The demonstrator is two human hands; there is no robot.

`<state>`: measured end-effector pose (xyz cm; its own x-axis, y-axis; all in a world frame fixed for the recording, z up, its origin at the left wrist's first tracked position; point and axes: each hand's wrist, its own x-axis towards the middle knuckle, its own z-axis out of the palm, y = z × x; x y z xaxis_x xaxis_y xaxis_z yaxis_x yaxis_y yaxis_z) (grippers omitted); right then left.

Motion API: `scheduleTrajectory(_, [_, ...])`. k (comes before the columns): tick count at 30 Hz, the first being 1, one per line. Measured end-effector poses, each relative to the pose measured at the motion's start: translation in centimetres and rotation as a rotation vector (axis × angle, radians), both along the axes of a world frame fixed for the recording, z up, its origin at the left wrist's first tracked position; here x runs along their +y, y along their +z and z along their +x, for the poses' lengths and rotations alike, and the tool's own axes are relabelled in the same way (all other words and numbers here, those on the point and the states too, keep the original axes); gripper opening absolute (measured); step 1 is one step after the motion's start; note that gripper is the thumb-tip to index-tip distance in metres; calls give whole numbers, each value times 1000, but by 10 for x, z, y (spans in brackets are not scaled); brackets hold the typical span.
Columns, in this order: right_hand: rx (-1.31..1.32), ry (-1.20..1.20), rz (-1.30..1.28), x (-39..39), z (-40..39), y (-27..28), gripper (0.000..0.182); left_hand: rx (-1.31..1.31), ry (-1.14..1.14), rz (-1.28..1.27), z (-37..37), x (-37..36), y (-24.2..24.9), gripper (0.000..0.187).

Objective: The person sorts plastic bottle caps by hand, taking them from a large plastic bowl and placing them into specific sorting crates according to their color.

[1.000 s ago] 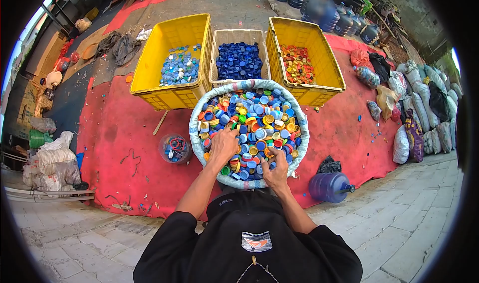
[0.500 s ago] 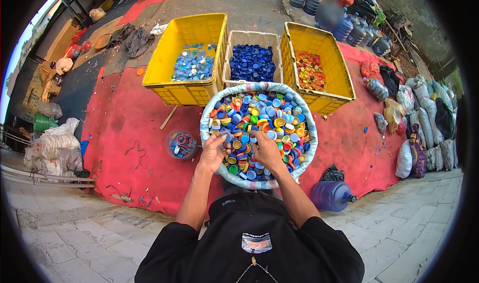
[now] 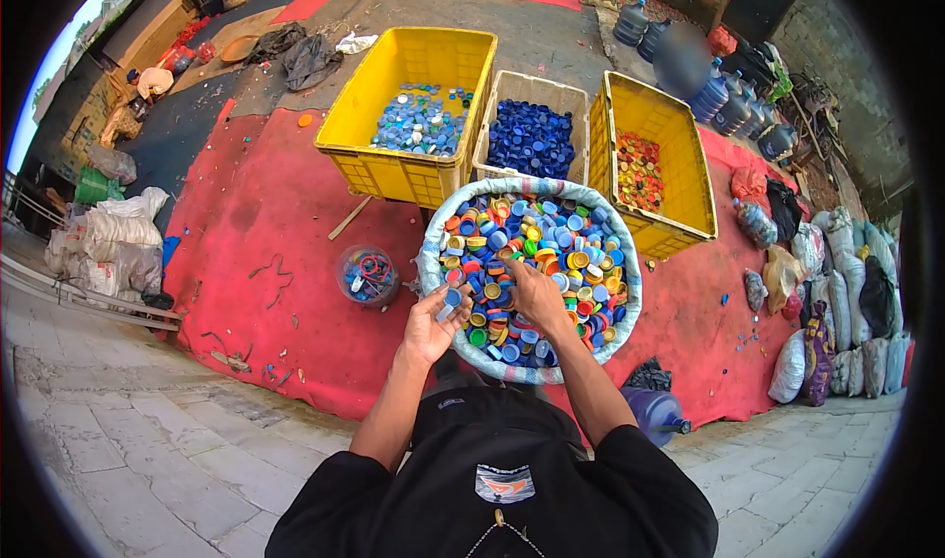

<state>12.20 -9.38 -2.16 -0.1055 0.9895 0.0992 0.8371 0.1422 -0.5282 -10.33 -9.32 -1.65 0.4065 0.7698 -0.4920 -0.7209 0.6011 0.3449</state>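
A round basin [image 3: 633, 292] with a padded, cloth-wrapped rim sits in front of me, filled with mixed coloured bottle caps [image 3: 581, 238]. At its near left side, my left hand [image 3: 430, 330] is closed around light blue bottle caps [image 3: 450, 304], palm turned partly upward. My right hand [image 3: 537, 298] reaches over the heap, its fingers bent down among the caps near the middle. Its fingertips are partly hidden, and I cannot tell whether a cap is between them.
Beyond the basin stand a yellow crate [image 3: 394, 169] of pale caps, a white crate [image 3: 482, 155] of dark blue caps and another yellow crate [image 3: 664, 228] of red and yellow ones. A small tub [image 3: 367, 300] sits left, a water jug [image 3: 655, 412] right, on red matting [image 3: 246, 263].
The view has swung, so the basin and crates appear further right. My hands have moved apart; the left shows its light blue caps more openly, while the right reaches into the heap.
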Motion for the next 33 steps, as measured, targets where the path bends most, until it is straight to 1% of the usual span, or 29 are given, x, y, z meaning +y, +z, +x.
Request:
scheduleTrajectory(3, [223,-40,-21,-4,6,12,52,-105,-36,42,0,2,-7,38])
scheduleTrajectory(4, [309,-76,-65,-4,10,15,49,-106,-31,40,1,2,-9,38])
scheduleTrajectory(7, [471,-167,-119,-5,19,14,45,-127,-20,19,4,3,-9,38])
scheduleTrajectory(8, [596,-188,-102,-5,20,11,43,-147,-24,1,4,3,-9,38])
scheduleTrajectory(11, [1458,-309,-330,-10,21,8,43,-161,-27,-33,9,5,-9,37])
scheduleTrajectory(12, [1693,-318,-378,-15,15,20,42,-158,-24,-42,10,5,-8,37])
scheduleTrajectory(15, [2186,-264,-409,-18,3,15,42,-220,-12,-60,13,8,-4,34])
scheduleTrajectory(16, [2290,-331,-406,-17,-4,14,44,-241,-13,-72,13,9,-1,32])
scheduleTrajectory(17, [2384,-316,-402,-18,-11,14,32,-252,-2,-83,14,10,2,32])
scheduleTrajectory(19, [2399,-488,-443,-16,-29,24,24,-276,26,-98,14,12,15,31])
scheduleTrajectory(20, [2434,-456,-492,-15,-35,19,20,-283,45,-96,13,14,13,30])
scheduleTrajectory(21, [2421,-487,-557,-13,-42,22,17,-263,74,-112,12,16,15,31])
scheduleTrajectory(23, [2321,-553,-628,-6,-57,16,16,-222,129,-146,8,23,19,32])
scheduleTrajectory(24, [2236,-581,-654,-4,-64,23,15,-196,146,-147,5,27,22,34])
scheduleTrajectory(25, [2209,-589,-659,-2,-73,35,17,-182,161,-164,1,34,21,34])
scheduleTrajectory(27, [2123,-633,-605,10,-87,37,20,-155,190,-201,-7,49,18,35])
scheduleTrajectory(28, [2083,-680,-584,17,-91,39,23,-111,183,-205,-10,60,19,39])
scheduleTrajectory(31, [2107,-585,-571,82,-94,47,26,-194,118,-128,-23,129,17,53])
scheduleTrajectory(33, [2201,-342,-384,149,-93,72,29,-149,198,15,-25,199,34,58])
